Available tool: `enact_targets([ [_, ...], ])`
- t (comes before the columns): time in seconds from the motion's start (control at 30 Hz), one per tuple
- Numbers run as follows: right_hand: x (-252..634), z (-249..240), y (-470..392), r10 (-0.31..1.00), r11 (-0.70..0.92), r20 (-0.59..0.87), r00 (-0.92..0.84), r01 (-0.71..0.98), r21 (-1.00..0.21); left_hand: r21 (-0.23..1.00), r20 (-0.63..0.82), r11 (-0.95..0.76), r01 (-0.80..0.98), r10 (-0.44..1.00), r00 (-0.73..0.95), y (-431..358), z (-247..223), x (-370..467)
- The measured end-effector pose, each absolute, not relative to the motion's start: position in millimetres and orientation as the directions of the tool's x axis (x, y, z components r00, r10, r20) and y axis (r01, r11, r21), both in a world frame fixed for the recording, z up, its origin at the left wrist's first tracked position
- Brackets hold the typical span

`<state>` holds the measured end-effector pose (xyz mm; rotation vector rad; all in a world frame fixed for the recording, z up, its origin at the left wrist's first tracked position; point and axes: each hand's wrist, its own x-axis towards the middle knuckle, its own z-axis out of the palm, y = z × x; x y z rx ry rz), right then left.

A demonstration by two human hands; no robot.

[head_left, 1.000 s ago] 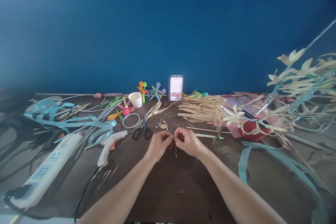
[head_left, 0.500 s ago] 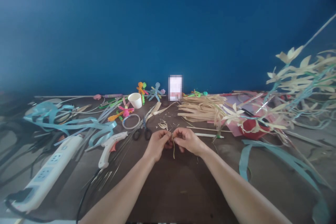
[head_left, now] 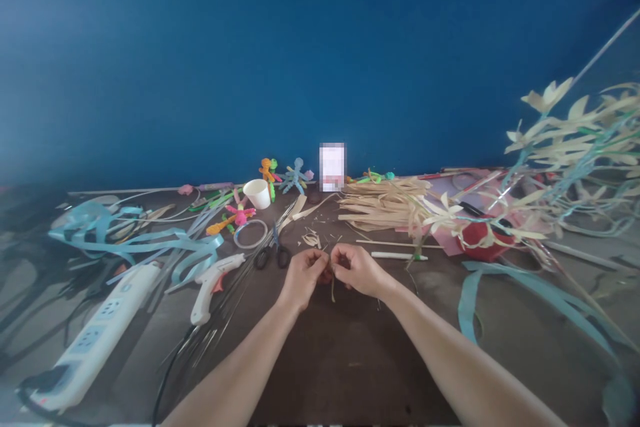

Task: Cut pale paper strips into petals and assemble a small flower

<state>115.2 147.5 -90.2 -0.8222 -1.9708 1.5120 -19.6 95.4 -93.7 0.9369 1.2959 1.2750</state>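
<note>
Near the middle of the dark table, my left hand point(head_left: 306, 271) and my right hand point(head_left: 361, 270) meet with fingertips pinched together. Between them they hold a thin greenish-tan strip point(head_left: 333, 291), whose lower end hangs below the fingers. Its upper part is mostly covered by my fingertips. Just beyond my hands lie small pale scraps point(head_left: 311, 238). A pair of scissors point(head_left: 273, 255) with dark handles rests left of my left hand. Past my right hand lies a white stick point(head_left: 399, 255).
To the left are a white glue gun point(head_left: 209, 290), thin metal wires point(head_left: 216, 320), a power strip point(head_left: 100, 340) and blue ribbon point(head_left: 165, 240). A paper cup point(head_left: 257, 194) stands behind. Dried strips point(head_left: 383, 207), a red object point(head_left: 483, 240) and pale flowers point(head_left: 547, 99) fill the right side.
My fingers have shifted slightly around the strip, and less of it shows between them now. The view has moved a little; the objects on the table lie as before.
</note>
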Motion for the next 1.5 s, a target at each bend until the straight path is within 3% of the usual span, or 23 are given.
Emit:
enact_targets([
  [0.2, 117.6, -86.2, 147.9, 0.673, 0.201, 0.061, -0.737, 0.103, -0.974, 0.953, -0.208, 0.163, -0.255, 0.965, -0.162, 98.5, -96.4, -21.3],
  [0.43, 116.8, -80.6, 148.8, 0.642, 0.396, 0.299, -0.706, -0.028, -0.918, 0.930, -0.239, 0.169, -0.328, 0.953, -0.186, 99.8, -98.3, -23.9],
  [0.83, 121.4, -73.3, 148.5, 0.661, 0.328, 0.260, -0.704, -0.041, -0.944, 0.949, -0.227, 0.166, -0.269, 0.949, -0.219, 101.4, -101.2, -25.1],
  [1.0, 124.4, -73.6, 148.6, 0.600, 0.129, 0.182, -0.779, -0.131, -0.983, 0.959, -0.209, 0.144, -0.246, 0.942, -0.264, 101.9, -102.6, -26.5],
  [1.17, 132.8, -73.8, 152.9, 0.388, -0.139, 0.142, -0.911, -0.210, -0.968, 0.962, -0.199, 0.128, -0.243, 0.933, -0.299, 100.6, -100.0, -26.1],
  [1.3, 143.0, -71.2, 158.0, 0.278, -0.217, 0.163, -0.946, -0.228, -0.949, 0.961, -0.200, 0.123, -0.249, 0.928, -0.315, 101.0, -96.6, -26.6],
  [1.4, 149.2, -72.3, 168.9, 0.440, -0.094, 0.144, -0.886, -0.205, -0.974, 0.958, -0.217, 0.138, -0.252, 0.921, -0.322, 101.2, -95.0, -26.8],
  [1.5, 153.1, -77.8, 184.8, 0.757, 0.259, 0.117, -0.643, 0.131, -0.957, 0.962, -0.193, 0.119, -0.245, 0.931, -0.309, 100.4, -94.0, -25.9],
])
